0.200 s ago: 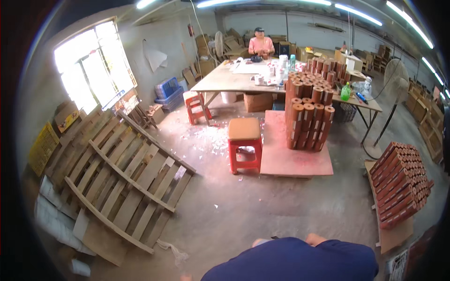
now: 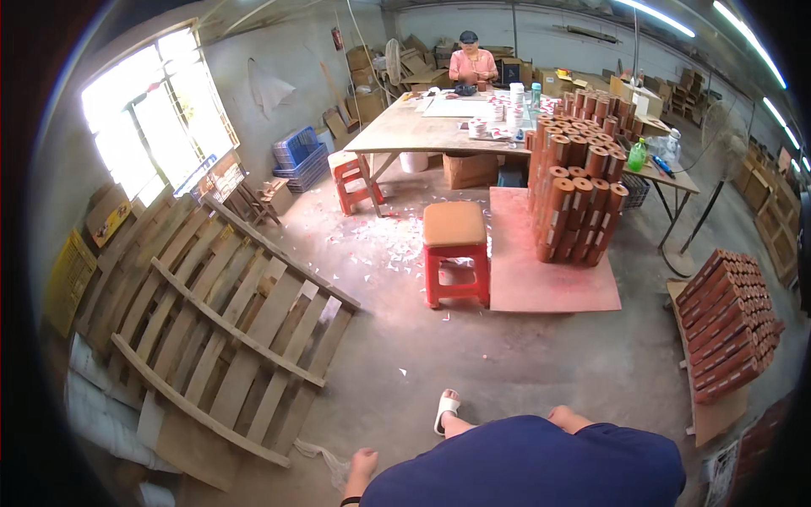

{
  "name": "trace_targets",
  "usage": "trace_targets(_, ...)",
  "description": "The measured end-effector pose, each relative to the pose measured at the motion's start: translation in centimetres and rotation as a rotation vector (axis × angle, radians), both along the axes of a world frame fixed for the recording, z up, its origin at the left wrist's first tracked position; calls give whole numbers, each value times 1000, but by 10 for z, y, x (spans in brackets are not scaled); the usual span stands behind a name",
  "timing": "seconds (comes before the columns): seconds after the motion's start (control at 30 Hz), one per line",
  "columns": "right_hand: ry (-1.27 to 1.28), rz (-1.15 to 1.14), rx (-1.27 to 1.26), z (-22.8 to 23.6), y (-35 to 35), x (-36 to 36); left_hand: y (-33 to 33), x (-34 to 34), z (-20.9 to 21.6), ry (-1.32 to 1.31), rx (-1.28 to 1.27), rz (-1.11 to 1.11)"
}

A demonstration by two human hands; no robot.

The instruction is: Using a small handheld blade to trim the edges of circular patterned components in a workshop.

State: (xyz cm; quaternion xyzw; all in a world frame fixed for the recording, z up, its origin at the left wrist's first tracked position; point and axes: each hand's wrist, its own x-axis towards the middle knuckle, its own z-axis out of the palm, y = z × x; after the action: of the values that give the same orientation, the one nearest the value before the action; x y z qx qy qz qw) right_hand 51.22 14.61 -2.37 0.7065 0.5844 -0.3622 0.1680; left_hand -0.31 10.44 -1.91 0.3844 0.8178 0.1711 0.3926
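My left hand [image 2: 363, 463] hangs low at the left of my dark blue shirt, a dark band at its wrist. Its fingers look curled in, and nothing shows in them. On the other side, a bit of my right hand [image 2: 566, 417] juts out past the shirt; its fingers cannot be made out. Neither hand touches anything that I can see. The wooden pallet [image 2: 241, 338], leaning at the left, is nearest to my left hand, along with a pale bundle of netting or string [image 2: 325, 463] on the floor.
Ahead stand a red stool [image 2: 456, 253] and a pink board [image 2: 553, 291] bearing upright reddish-brown rolls [image 2: 579, 211]. More rolls [image 2: 731, 325] lie stacked at the right. A person [image 2: 472, 63] sits behind the large table [image 2: 397, 127]. White scraps [image 2: 372, 241] litter the floor.
My left hand has swung up into view from the lower edge. A foot in a white slipper now shows ahead of the shirt. The view has shifted slightly, and the seated person's head is lowered.
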Motion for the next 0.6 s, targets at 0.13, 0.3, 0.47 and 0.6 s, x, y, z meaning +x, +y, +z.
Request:
trace_targets(0.13, -23, 316, 4, -12, 86, -52, 98, 8, -199, -1296, 154, 428)
trace_targets(0.3, -84, 265, 26, -44, 196, -83, 128, -73, -41, -240, -141, 30)
trace_targets(0.47, 169, -335, 340, 17, 296, -156, 178, -205, -94, -133, -6, 258)
trace_targets(0.6, 187, -406, 412, 5, 343, -183, 220, -296, -153, -112, -160, 227)
